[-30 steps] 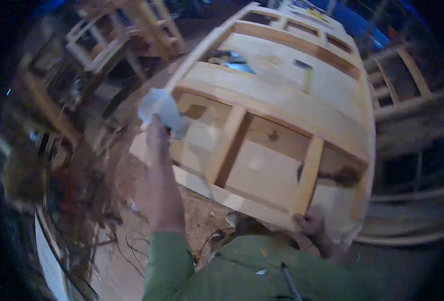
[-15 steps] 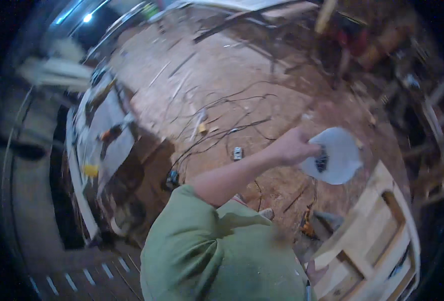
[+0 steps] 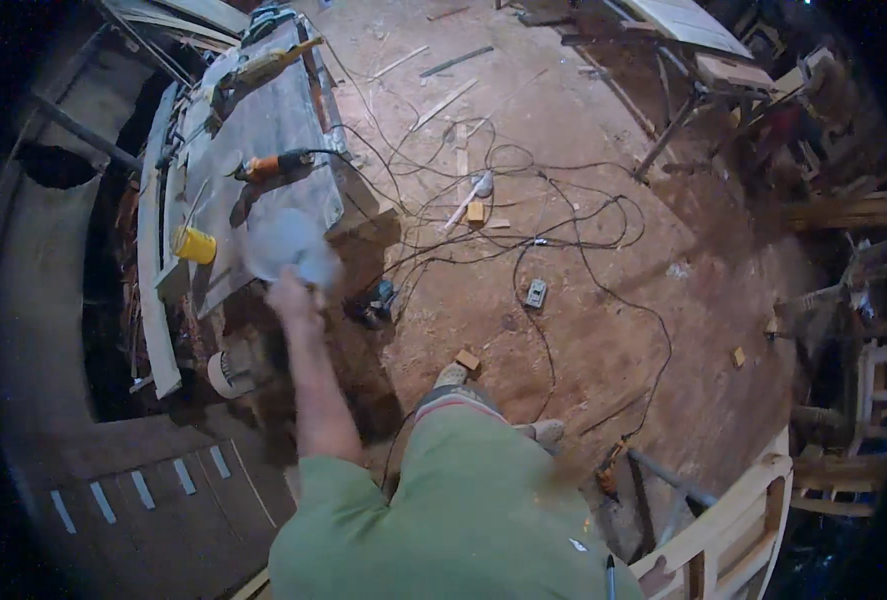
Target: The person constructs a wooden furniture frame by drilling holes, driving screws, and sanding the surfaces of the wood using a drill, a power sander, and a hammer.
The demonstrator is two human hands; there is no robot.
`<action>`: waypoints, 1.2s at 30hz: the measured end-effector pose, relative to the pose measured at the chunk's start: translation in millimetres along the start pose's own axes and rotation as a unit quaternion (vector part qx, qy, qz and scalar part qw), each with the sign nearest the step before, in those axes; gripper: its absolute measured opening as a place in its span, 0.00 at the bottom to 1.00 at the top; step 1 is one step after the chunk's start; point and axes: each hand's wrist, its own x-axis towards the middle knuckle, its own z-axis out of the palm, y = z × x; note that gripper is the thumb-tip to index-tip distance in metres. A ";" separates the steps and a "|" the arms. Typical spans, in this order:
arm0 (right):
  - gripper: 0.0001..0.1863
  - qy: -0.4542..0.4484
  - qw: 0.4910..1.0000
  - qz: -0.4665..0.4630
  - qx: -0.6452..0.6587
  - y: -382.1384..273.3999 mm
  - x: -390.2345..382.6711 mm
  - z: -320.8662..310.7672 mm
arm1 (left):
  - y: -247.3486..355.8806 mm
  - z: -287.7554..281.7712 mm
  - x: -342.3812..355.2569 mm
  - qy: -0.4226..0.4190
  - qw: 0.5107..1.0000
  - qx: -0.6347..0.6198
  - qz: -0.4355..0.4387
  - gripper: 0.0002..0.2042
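Note:
My left arm reaches forward to the left, and my left hand is closed on the edge of a pale, round, shallow dish-like piece. Motion blurs the piece, which is over the near end of a worktable. An orange-bodied power tool with a cord lies on that table, just beyond the piece. A yellow tub is to its left. Low at the right, my right hand shows only in part, gripping the edge of a pale wooden frame with cross pieces.
Dark cords loop across the dusty floor, among wood scraps and a small grey object. A teal tool lies beside the worktable. Another orange tool is near the wooden frame. Wooden furniture parts crowd the right side.
My left hand has swung from the right across to the left, carrying the pale round piece over the worktable. The view has turned, and the wooden frame appears lower at the right.

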 end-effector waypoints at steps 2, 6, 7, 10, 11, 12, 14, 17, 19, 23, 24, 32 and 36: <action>0.32 0.020 0.999 -0.010 -0.034 -7.7 -15.7 1.5 | 11.6 -30.7 85.2 -0.010 1.000 -0.016 0.005 0.11; 0.32 0.010 0.990 0.019 -0.137 -29.5 11.5 16.2 | -10.8 -148.9 287.4 -0.017 0.998 -0.059 0.005 0.13; 0.33 0.036 0.983 0.040 -0.176 -27.6 9.3 19.1 | -3.2 -165.5 312.2 -0.046 0.998 0.010 0.037 0.14; 0.36 -0.070 0.921 0.027 -0.382 6.8 -1.1 -1.4 | -25.3 -134.6 311.4 -0.068 0.996 -0.008 -0.055 0.15; 0.37 -0.106 0.893 0.032 -0.436 24.9 -30.4 -6.1 | -26.2 -105.0 300.4 -0.041 0.983 -0.093 -0.155 0.15; 0.40 -0.026 0.925 0.110 -0.362 12.3 -51.0 12.8 | -26.0 -109.7 305.2 -0.055 0.997 -0.007 -0.060 0.20; 0.43 0.048 0.942 0.163 -0.289 -27.1 -61.6 19.8 | -21.2 -150.0 322.9 -0.089 0.993 -0.026 -0.069 0.21; 0.47 -0.048 0.958 0.179 -0.218 -22.2 -71.2 2.1 | -14.4 -122.2 308.4 -0.092 0.985 -0.055 -0.132 0.23; 0.42 -0.063 0.950 0.132 -0.276 -6.9 -52.9 -1.1 | -5.2 -133.4 305.8 -0.022 0.985 -0.061 -0.161 0.23; 0.40 -0.079 0.952 0.094 -0.281 0.4 -53.0 18.1 | -11.0 -175.1 319.1 -0.015 0.989 -0.093 -0.113 0.22; 0.40 -0.090 0.955 0.096 -0.265 3.6 -72.3 23.9 | -12.4 -161.2 321.3 -0.044 0.993 -0.074 -0.087 0.21; 0.43 -0.088 0.972 0.157 -0.151 -122.1 -99.3 -16.2 | -186.6 50.9 5.8 -0.509 0.806 0.301 0.022 0.18; 0.43 0.101 0.975 0.174 -0.091 -92.9 -110.0 -15.3 | -210.3 78.0 -140.6 -0.750 0.522 0.400 0.070 0.17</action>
